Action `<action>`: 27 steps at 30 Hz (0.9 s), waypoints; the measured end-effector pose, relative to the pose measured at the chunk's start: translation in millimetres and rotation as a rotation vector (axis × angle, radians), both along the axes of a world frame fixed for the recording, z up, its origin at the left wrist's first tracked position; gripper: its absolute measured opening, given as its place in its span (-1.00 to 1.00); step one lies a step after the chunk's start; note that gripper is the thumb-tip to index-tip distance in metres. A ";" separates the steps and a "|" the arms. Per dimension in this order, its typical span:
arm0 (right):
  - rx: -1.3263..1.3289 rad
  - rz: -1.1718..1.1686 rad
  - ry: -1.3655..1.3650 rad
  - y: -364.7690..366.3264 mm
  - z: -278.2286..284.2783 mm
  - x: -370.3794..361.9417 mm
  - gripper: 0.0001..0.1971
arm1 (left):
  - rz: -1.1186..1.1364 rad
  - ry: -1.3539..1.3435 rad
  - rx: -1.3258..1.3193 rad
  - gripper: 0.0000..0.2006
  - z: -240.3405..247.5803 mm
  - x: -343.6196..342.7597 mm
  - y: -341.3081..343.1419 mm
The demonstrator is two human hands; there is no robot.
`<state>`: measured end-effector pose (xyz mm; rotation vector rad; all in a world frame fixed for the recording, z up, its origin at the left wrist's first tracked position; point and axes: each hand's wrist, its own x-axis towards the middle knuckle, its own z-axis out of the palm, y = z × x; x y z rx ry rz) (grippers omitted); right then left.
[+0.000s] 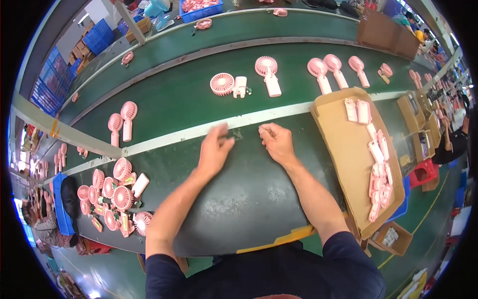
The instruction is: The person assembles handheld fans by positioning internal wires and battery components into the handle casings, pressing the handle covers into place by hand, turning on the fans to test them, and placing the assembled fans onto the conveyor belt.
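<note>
My left hand [214, 152] hovers over the dark work table [234, 199] near its far edge. Its thumb stands apart from its slightly blurred fingers, and nothing shows between them. Beside it, my right hand [278, 144] has its fingers curled with the tips together in a pinch; whatever may be in them is hidden. Beyond the hands, on the green conveyor belt [179, 94], lie a pink fan head [222, 84] with an opened handle [240, 87] and a pink handheld fan [267, 67]. A cluster of pink fan heads [122, 198] with exposed parts lies at the table's left.
On the right, a shallow cardboard box [343, 164] holds pink handle shells [381, 174]. A pale metal rail [199, 130] separates table and belt. More pink fans [128, 114] lie along the belt. A metal post [64, 128] rises at left; yellow tape [279, 240] marks the near edge.
</note>
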<state>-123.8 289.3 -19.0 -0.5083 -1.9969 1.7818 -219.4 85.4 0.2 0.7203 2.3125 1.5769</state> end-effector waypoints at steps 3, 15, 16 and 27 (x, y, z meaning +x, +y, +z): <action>0.048 -0.024 0.000 1.3 -7.5 -2.6 -0.87 | 0.131 0.575 -0.201 -0.28 -17.4 -77.9 39.1; -0.033 -0.076 -0.006 9.4 -5.5 -1.9 -0.86 | -0.005 0.526 -0.488 -0.21 -4.9 -162.8 127.7; -0.045 -0.084 0.010 10.0 -5.6 1.2 -0.85 | 0.007 0.519 -0.462 -0.21 -2.3 -153.5 124.7; -0.047 -0.061 0.012 11.5 -14.1 2.4 -0.85 | 0.096 0.260 -0.228 -0.23 63.4 -38.8 0.6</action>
